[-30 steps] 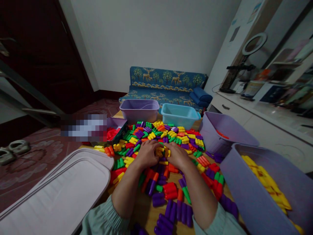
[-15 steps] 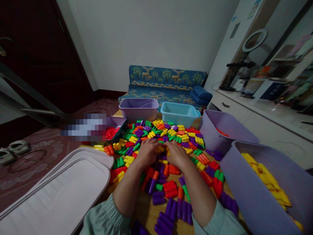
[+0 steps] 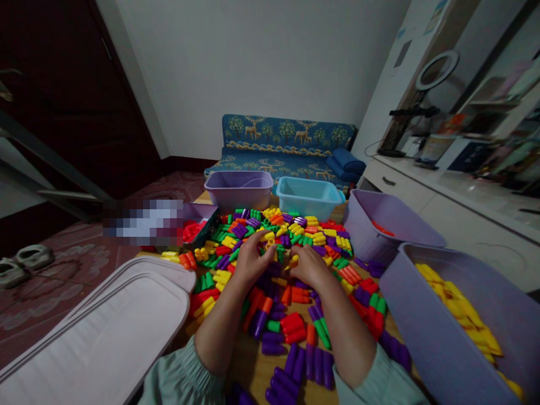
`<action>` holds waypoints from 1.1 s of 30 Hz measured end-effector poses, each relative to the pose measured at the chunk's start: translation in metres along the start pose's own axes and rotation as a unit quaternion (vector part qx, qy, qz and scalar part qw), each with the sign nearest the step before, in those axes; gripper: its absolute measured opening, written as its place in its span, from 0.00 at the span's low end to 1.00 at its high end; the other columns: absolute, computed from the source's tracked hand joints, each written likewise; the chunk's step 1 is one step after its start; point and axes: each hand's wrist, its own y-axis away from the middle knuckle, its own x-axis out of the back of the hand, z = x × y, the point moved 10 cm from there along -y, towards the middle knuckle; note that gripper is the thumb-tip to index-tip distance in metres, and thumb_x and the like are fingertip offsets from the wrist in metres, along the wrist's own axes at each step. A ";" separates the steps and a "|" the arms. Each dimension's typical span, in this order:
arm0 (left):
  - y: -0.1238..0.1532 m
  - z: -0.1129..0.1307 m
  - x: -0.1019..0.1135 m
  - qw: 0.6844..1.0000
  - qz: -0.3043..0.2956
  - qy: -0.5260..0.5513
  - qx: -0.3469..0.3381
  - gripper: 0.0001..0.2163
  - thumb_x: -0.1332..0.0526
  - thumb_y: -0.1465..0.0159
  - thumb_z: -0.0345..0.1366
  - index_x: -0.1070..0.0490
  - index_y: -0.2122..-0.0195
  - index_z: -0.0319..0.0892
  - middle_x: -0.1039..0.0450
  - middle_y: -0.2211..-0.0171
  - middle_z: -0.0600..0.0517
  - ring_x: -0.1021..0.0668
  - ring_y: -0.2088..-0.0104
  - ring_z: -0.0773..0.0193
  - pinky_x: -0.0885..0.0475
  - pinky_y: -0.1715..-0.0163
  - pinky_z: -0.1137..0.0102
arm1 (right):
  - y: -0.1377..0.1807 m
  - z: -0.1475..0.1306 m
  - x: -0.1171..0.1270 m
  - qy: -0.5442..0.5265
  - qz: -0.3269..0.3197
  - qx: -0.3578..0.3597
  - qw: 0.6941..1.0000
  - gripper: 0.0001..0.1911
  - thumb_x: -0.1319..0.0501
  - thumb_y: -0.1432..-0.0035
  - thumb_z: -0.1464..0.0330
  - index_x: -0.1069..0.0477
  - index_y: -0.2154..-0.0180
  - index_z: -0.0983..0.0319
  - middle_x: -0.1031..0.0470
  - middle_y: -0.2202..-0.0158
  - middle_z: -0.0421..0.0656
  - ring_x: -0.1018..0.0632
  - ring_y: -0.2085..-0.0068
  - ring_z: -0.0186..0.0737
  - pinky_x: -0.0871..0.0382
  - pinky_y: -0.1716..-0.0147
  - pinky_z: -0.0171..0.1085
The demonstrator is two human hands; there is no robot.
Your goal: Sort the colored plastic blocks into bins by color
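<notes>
Bullet-shaped plastic building blocks (image 3: 294, 326) in red, yellow, green, purple and orange are spread over the wooden table (image 3: 261, 368). My left hand (image 3: 252, 263) reaches into the middle of the pile. Its thumb and fingers curve around a yellow building block (image 3: 270, 242), whose round open ends face me. A short gap to the right, my right hand (image 3: 309, 264) pinches another yellow building block (image 3: 293, 261), partly hidden by the fingers. Purple blocks (image 3: 270, 272) lie below and between the two hands.
A purple bin (image 3: 238, 192) and a light blue bin (image 3: 309, 201) stand at the back. On the right are a purple bin with red blocks (image 3: 358, 225) and one with yellow blocks (image 3: 422, 315). White lids (image 3: 122, 332) and an open box (image 3: 206, 228) are at left.
My hands have moved apart from their meeting point over the pile. A yellow block now shows at each hand, and the left thumb has spread from the fingers.
</notes>
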 end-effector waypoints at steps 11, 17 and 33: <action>0.015 -0.030 -0.029 0.873 -0.054 0.406 0.264 0.27 0.32 0.50 0.52 0.29 0.54 0.40 0.27 0.71 0.52 0.26 0.77 0.69 0.34 0.83 0.77 | -0.009 0.003 0.034 -0.294 0.145 0.020 0.945 0.15 0.36 0.49 0.55 0.27 0.71 0.61 0.26 0.75 0.40 0.27 0.71 0.38 0.39 0.72 0.34; 0.012 -0.018 -0.027 0.923 -0.054 0.327 0.197 0.25 0.29 0.53 0.52 0.26 0.61 0.38 0.34 0.81 0.57 0.33 0.83 0.72 0.39 0.85 0.77 | -0.004 -0.029 0.030 -0.296 0.100 0.086 0.946 0.12 0.40 0.47 0.59 0.30 0.74 0.61 0.28 0.75 0.39 0.30 0.73 0.35 0.41 0.73 0.33; 0.006 -0.020 -0.019 0.913 -0.054 0.315 0.251 0.20 0.28 0.56 0.47 0.27 0.70 0.38 0.32 0.79 0.56 0.36 0.83 0.75 0.47 0.85 0.78 | 0.005 0.010 0.056 -0.470 0.040 0.023 0.882 0.17 0.36 0.54 0.55 0.36 0.78 0.61 0.37 0.82 0.34 0.32 0.80 0.31 0.41 0.79 0.32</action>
